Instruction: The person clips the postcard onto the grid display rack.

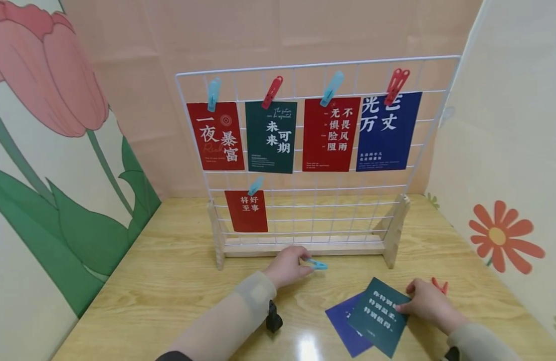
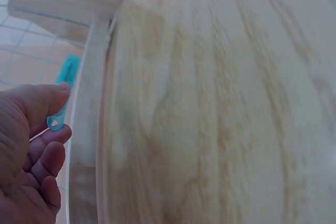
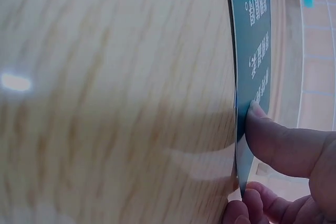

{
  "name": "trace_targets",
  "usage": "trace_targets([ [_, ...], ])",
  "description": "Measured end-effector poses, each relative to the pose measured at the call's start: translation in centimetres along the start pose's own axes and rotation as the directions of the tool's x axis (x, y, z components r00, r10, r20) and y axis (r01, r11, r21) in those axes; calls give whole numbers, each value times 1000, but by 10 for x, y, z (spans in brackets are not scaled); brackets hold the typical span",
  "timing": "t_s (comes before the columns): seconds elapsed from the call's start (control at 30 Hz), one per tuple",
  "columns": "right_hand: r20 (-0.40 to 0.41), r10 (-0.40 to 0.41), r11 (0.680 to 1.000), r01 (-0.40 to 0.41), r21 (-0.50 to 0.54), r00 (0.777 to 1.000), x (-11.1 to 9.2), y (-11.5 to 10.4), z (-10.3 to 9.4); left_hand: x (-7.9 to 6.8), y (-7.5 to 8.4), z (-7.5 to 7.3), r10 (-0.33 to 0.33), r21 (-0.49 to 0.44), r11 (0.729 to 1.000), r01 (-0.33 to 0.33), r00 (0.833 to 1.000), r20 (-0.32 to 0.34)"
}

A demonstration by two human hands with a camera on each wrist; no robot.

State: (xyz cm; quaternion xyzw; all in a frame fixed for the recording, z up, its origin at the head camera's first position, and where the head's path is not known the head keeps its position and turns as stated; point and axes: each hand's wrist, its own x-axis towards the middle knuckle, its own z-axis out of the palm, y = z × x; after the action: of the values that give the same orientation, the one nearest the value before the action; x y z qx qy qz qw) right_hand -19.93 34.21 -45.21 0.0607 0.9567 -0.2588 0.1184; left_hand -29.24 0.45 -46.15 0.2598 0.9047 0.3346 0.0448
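My left hand [image 1: 290,265] pinches a light blue clothespin [image 1: 316,263] between thumb and forefinger, just in front of the rack's wooden base. In the left wrist view the thumb lies across the clothespin [image 2: 64,92], and the other fingers curl loosely. At the right, my right hand [image 1: 428,303] grips the edge of a dark green card [image 1: 380,317] with white writing, thumb on its face. That card [image 3: 253,56] appears nearly edge-on in the right wrist view, fingers behind it. A purple-blue card [image 1: 350,323] lies partly under the green one. Beside the right hand sits a red clothespin [image 1: 441,286], partly hidden.
A white wire grid rack [image 1: 323,220] stands on wooden feet [image 1: 396,233] at the back. Red, green and blue cards hang from its upper part by clothespins; a smaller red card [image 1: 247,213] hangs lower left. Printed flower panels flank the wooden table [image 1: 169,281].
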Motion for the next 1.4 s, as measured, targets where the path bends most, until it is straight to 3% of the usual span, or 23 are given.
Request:
trace_targets([
  [0.23,-4,5,1000,-5,8,1000,0,1,1,-6,5,-6,-8,-90,996,8,1000,-2],
  [0.6,-58,-93,996,92,-22,994,-1,0,1,-14,8,-11,-60,-219,974,60,998,8],
  [0.83,-62,-69,983,78,164,996,-3,4,0,-19,6,-16,-70,-281,957,66,998,-1],
  [1.1,25,-31,909,18,417,999,-3,-4,-14,-24,6,-28,-50,-314,949,35,998,-41],
  [1.2,31,-37,889,18,457,999,-3,-11,-17,-26,6,-33,-61,-315,948,42,997,-51],
  [1.4,-16,-99,891,96,444,995,-2,-28,-21,-30,6,-44,-79,-306,950,56,995,-62],
])
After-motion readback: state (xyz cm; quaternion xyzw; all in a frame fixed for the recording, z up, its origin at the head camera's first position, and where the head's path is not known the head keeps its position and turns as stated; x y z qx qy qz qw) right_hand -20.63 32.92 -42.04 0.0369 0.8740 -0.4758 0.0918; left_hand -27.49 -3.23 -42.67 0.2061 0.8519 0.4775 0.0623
